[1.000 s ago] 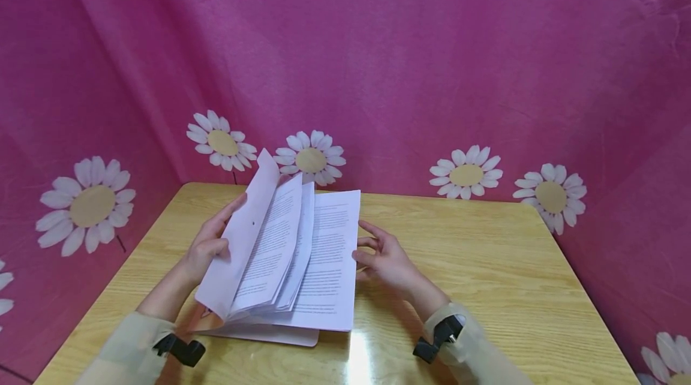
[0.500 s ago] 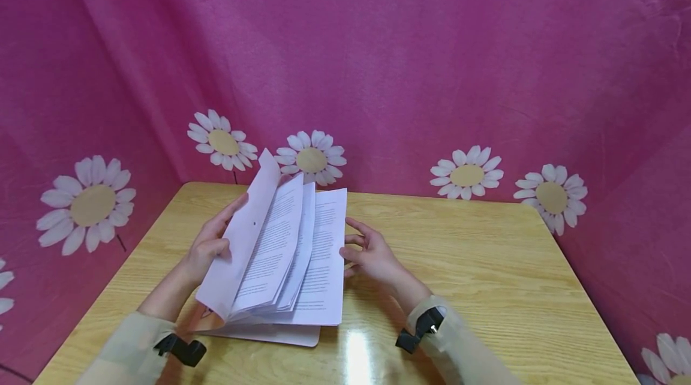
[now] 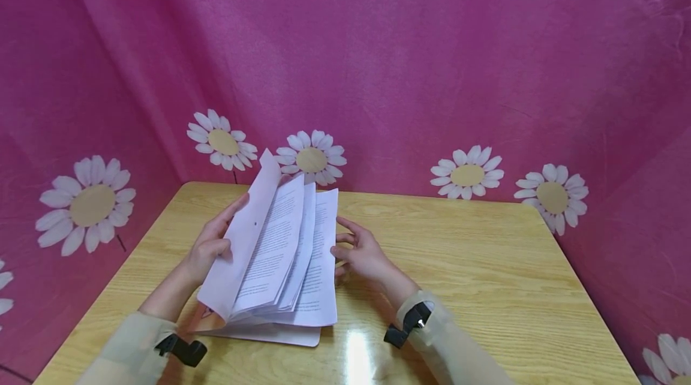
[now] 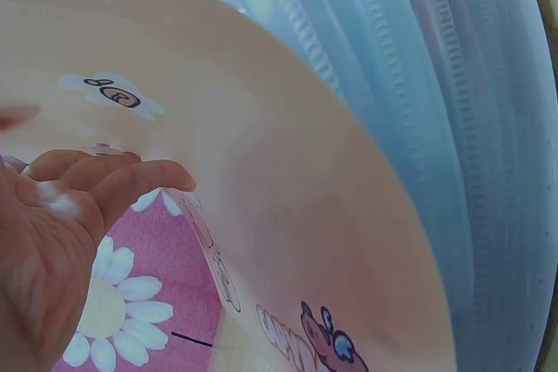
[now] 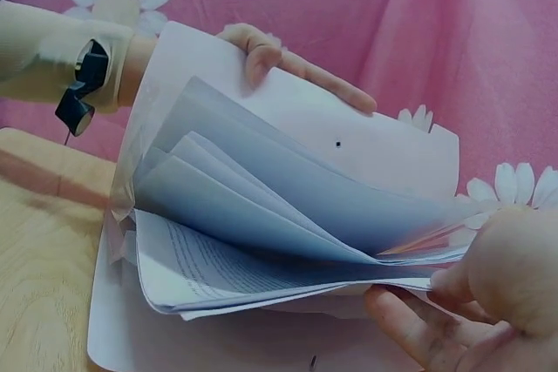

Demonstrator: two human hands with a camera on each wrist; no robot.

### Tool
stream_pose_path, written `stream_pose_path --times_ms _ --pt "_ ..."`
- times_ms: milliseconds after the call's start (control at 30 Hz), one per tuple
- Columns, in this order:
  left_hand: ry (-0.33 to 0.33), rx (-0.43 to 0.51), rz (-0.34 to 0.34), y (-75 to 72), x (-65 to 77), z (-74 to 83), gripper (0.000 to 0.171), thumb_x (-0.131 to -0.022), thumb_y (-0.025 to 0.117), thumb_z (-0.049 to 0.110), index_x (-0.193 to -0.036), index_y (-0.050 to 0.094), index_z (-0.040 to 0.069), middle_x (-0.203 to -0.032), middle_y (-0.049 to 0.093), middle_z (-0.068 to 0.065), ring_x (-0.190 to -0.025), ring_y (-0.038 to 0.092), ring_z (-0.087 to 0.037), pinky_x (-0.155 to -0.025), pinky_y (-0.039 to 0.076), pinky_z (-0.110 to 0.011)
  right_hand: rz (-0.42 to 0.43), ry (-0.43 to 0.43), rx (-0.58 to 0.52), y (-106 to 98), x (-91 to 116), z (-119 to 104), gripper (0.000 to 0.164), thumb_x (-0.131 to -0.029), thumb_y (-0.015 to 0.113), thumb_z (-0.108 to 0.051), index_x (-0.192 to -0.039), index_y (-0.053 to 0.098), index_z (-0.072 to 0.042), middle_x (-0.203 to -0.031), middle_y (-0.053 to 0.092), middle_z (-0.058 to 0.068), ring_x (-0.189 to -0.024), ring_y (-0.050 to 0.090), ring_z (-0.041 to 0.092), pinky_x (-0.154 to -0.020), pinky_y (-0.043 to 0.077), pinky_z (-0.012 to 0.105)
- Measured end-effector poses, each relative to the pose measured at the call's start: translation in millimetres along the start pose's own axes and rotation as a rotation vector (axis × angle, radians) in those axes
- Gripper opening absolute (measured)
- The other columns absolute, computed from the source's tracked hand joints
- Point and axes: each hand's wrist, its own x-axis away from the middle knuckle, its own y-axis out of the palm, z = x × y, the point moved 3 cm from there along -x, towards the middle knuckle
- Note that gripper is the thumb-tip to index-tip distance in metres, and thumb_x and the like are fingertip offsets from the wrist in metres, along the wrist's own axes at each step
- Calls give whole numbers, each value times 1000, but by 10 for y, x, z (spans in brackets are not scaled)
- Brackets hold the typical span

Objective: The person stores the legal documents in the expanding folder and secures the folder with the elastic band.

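A file folder with a pale inner cover [image 3: 240, 247] stands partly opened on the table, its front cover raised. My left hand [image 3: 207, 247] holds that cover, thumb on the inner face and fingers behind it. Small cartoon prints mark the cover's peach outer side [image 4: 279, 154] in the left wrist view, beside clear sleeves [image 4: 410, 119]. Printed sheets [image 3: 322, 277] lie at the folder's right, above its back cover [image 3: 291, 334]. With thumb and fingers, my right hand [image 3: 361, 253] pinches their right edge. The sheets' left part is hidden behind other pages [image 3: 272, 247].
The wooden table [image 3: 464, 265] extends to the right of the folder. A pink curtain [image 3: 378, 73] with daisies hangs behind and at both sides. Each wrist wears a small black camera [image 3: 408, 324].
My right hand has moved left, and the printed sheets have slid left with it, further behind the folder's other pages. My left hand and the raised cover have hardly moved.
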Motion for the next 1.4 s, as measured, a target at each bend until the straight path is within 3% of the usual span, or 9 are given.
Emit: stream_pose_path --times_ms 300,500,600,833,1200,1400 --pt "35 -7 34 -26 4 -18 97 -68 44 -6 -164 31 -2 -150 52 -3 -117 54 -18 -91 48 -25 15 59 -146 -68 25 38 69 -102 57 6 -165 34 -10 -132 63 21 -90 70 23 -66 59 33" --pt "28 1 35 -28 2 -9 96 -69 44 -5 -165 30 -1 -151 51 -4 -118 54 -18 -91 49 -25 -44 98 -103 -21 41 56 76 -103 57 3 -169 24 -17 -134 63 22 -95 71 26 -68 60 36" --pt "23 -1 36 -26 5 -11 96 -70 44 -5 -165 29 -1 -153 50 -3 -119 53 -18 -92 49 -25 -64 86 -102 10 49 53 81 -102 54 5 -171 19 -19 -138 62 24 -95 71 27 -66 59 36" --pt "24 -7 41 -27 8 -4 97 -69 44 -5 -165 30 0 -151 51 -4 -117 53 -18 -89 49 -25 -69 48 -233 50 92 20 82 -101 51 12 -170 18 -18 -139 60 28 -98 70 25 -68 60 38" --pt "7 47 13 -3 12 1 98 -70 43 -6 -166 23 -3 -155 46 -6 -120 51 -21 -90 49 -26 -31 48 -128 203 37 9 83 -100 52 13 -170 19 -16 -138 60 28 -87 69 23 -64 58 35" --pt "8 27 35 -34 14 28 98 -71 44 -6 -167 29 4 -153 49 -4 -119 52 -20 -87 51 -25 -24 42 -76 139 26 40 82 -100 51 13 -170 17 -13 -143 57 30 -96 72 29 -69 61 41"
